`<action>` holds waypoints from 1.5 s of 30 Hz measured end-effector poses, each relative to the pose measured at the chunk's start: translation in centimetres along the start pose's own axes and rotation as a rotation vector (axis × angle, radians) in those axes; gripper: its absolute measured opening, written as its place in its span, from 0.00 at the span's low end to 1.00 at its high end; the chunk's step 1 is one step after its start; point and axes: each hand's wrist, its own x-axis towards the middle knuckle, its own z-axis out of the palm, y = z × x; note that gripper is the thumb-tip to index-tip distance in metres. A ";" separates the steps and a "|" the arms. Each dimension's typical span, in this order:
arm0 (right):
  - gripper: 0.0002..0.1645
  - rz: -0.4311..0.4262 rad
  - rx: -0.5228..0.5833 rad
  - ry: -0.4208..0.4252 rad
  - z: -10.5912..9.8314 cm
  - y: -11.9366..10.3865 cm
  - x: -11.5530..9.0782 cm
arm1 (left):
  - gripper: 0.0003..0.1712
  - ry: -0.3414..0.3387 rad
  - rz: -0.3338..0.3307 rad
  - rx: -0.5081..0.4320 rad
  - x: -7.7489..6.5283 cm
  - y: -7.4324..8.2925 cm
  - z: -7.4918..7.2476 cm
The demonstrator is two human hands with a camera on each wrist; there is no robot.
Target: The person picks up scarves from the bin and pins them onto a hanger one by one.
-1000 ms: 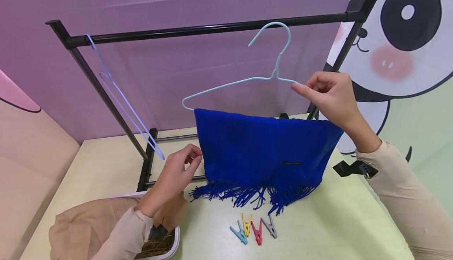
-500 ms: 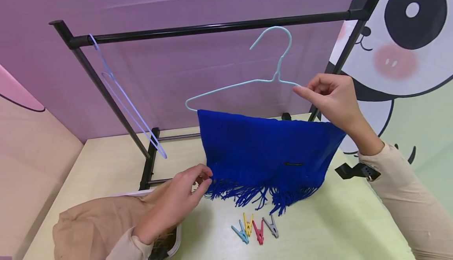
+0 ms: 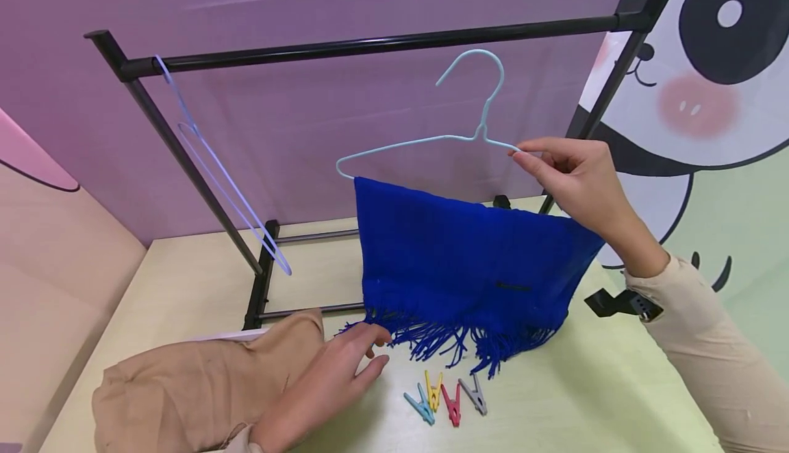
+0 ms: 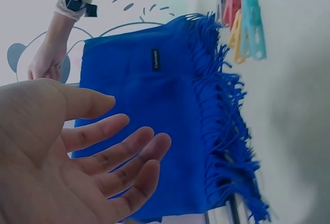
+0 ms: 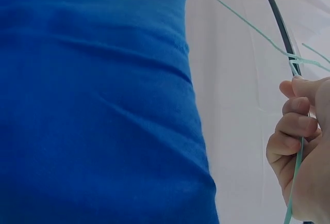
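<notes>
Blue cloth (image 3: pixel 450 254) draped on its teal hanger (image 3: pixel 483 124), hook not on the bar

Clock hours run from the middle of the head view. A purple backdrop (image 3: pixel 370 1) fills 12 o'clock, a printed panda (image 3: pixel 703 62) covers the wall at 2, and a pale wall (image 3: pixel 55 254) slants in near 9.

The pale table (image 3: pixel 185 282) spreads from 8 round to 4 o'clock. On it stands the black rack (image 3: pixel 370 45), its bar crossing 12.

The blue cloth hangs at 4 o'clock, label facing out and fringe down, its upper edge sloping lower towards 3. Draping it appears done, though the hanger's lower rod is hidden beneath it. The brown cloth (image 3: pixel 203 384) lies heaped at 8 o'clock, not on any hanger.

The teal hanger's hook, at 1 o'clock, sits just below the bar in this view, so that part seems undone. A lilac hanger (image 3: pixel 194 128) is already on the rack near 10 o'clock, bare.

At 3 o'clock the person's right hand (image 3: pixel 582 182) pinches the teal hanger's arm between thumb and finger. At 7 the left hand (image 3: pixel 342 371) holds nothing, its fingers loosely spread near the fringe.

Smallest are four clothes pegs (image 3: pixel 453 405) between 5 and 6 o'clock, blue, yellow, red and grey, lying on the table, none clipped to the cloth as far as shows.
</notes>
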 end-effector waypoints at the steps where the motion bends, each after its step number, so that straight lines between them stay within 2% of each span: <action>1: 0.12 -0.006 0.004 0.000 0.0 0.0 0.0 | 0.11 -0.017 -0.005 0.002 -0.1 0.1 0.2; 4: 0.11 -0.019 0.011 0.004 0.1 -0.1 0.0 | 0.12 -0.075 -0.034 0.011 -0.3 0.2 0.8; 7: 0.11 -0.030 0.015 0.011 0.2 0.0 -0.1 | 0.13 -0.098 -0.020 0.043 -0.5 0.3 1.6; 11: 0.09 -0.041 0.010 0.021 0.3 0.2 -0.4 | 0.12 -0.090 0.035 0.078 -0.9 0.3 2.6; 16: 0.07 -0.042 0.006 0.026 0.5 0.9 -0.7 | 0.12 -0.104 0.040 0.075 -1.1 -0.1 3.8; 20: 0.03 -0.049 -0.008 0.029 0.6 1.6 -0.9 | 0.12 -0.078 0.056 0.066 -0.6 -0.1 3.7; 23: 0.04 -0.046 -0.035 0.036 0.6 2.3 -1.0 | 0.12 0.023 0.083 0.042 0.9 0.3 2.2; 25: 0.07 -0.047 -0.054 0.030 0.6 2.7 -1.1 | 0.12 0.127 0.110 0.014 2.3 0.7 0.9; 28: 0.11 -0.058 -0.070 0.015 0.8 2.8 -1.2 | 0.13 0.331 0.154 -0.033 4.5 1.0 -1.1; 32: 0.13 -0.087 -0.054 -0.006 1.0 2.1 -1.4 | 0.21 0.620 0.169 -0.007 7.3 0.6 -3.5; 34: 0.13 -0.105 -0.037 -0.018 1.1 1.7 -1.5 | 0.24 0.701 0.150 0.013 8.3 0.1 -4.5; 35: 0.13 -0.115 -0.032 -0.024 1.1 1.6 -1.6 | 0.25 0.708 0.140 0.011 8.7 -0.2 -5.0; 36: 0.13 -0.126 -0.031 -0.029 1.1 1.5 -1.6 | 0.25 0.694 0.134 -0.003 9.0 -0.5 -5.4; 38: 0.14 -0.152 -0.028 -0.037 1.2 1.3 -1.5 | 0.25 0.619 0.130 -0.063 9.3 -0.9 -6.3; 42: 0.16 -0.175 -0.029 -0.032 1.5 1.1 -1.4 | 0.20 0.391 0.106 -0.225 9.6 -1.2 -7.8; 45: 0.16 -0.157 -0.035 -0.018 1.8 2.0 -1.7 | 0.18 0.236 0.087 -0.302 9.8 -1.2 -8.7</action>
